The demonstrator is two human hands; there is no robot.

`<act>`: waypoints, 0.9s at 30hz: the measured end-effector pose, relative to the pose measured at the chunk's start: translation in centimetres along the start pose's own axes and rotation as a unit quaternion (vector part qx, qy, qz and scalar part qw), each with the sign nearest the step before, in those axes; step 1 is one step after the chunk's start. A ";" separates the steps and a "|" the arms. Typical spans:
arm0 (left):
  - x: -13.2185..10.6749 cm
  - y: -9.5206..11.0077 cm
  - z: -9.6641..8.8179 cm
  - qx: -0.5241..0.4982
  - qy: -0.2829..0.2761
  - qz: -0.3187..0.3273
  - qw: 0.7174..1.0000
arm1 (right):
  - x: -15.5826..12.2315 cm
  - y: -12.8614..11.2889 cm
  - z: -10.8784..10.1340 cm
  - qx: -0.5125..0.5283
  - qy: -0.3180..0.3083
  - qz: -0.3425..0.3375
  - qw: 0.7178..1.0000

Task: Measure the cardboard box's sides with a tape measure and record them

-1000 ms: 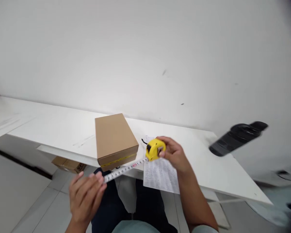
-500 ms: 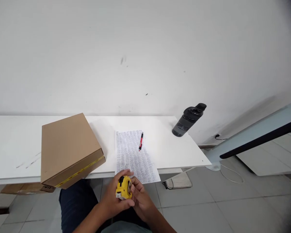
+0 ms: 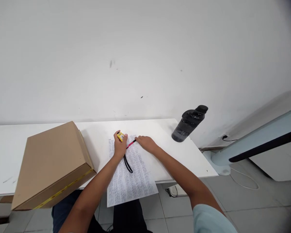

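Observation:
My left hand (image 3: 120,146) is closed around a yellow tape measure (image 3: 120,136), over the top part of the written sheet of paper (image 3: 133,181). A black wrist strap (image 3: 128,165) hangs from below this hand onto the sheet. My right hand (image 3: 146,143) has its fingertips on the black end of a red and black pen (image 3: 131,144). The pen lies slanted between the two hands, its other end hidden by my left hand. The paper's lower part hangs past the table's front edge.
A cardboard box (image 3: 53,161) with yellow tape stands at the left, jutting over the front edge of the white table (image 3: 102,129). A dark bottle (image 3: 189,124) stands near the right end. A pale post (image 3: 262,139) and a cable lie beyond.
Both hands have moved forward from my lap onto the paper. The tape measure went with my left hand, while my right hand left it for the pen, now turned slantwise. The paper shifted nearer me.

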State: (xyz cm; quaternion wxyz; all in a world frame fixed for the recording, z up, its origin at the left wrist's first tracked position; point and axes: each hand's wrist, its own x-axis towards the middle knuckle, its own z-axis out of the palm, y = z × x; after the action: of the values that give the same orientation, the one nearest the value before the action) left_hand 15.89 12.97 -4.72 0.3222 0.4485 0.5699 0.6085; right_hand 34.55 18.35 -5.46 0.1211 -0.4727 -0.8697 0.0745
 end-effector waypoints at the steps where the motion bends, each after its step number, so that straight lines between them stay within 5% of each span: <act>1: 0.5 -0.6 0.2 -0.008 0.007 -0.007 1.000 | -0.3 0.6 0.4 0.004 0.017 0.009 1.000; 6: 1.3 -2.3 0.3 -0.055 -0.011 -0.034 0.998 | -1.3 4.1 1.1 0.082 0.150 0.103 0.980; 9: 1.3 -2.6 0.6 -0.067 -0.034 -0.057 0.996 | -1.1 4.1 1.6 0.307 0.258 0.116 0.909; 11: 1.2 -2.7 0.7 -0.069 -0.054 -0.061 0.994 | -1.0 3.1 2.0 0.411 0.209 0.097 0.882; 15: 0.8 -2.7 1.1 -0.058 -0.083 -0.038 0.994 | -1.2 1.1 1.9 0.435 0.053 0.099 0.894; 27: 0.1 -1.8 1.5 -0.027 -0.109 -0.041 0.993 | -1.5 0.6 1.3 0.394 0.090 0.162 0.900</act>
State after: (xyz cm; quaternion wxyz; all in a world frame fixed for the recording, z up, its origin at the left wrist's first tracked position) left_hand 16.98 13.90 -6.55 0.4190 0.4791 0.5330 0.5575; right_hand 35.49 17.41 -7.08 0.3612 -0.5253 -0.6664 0.3866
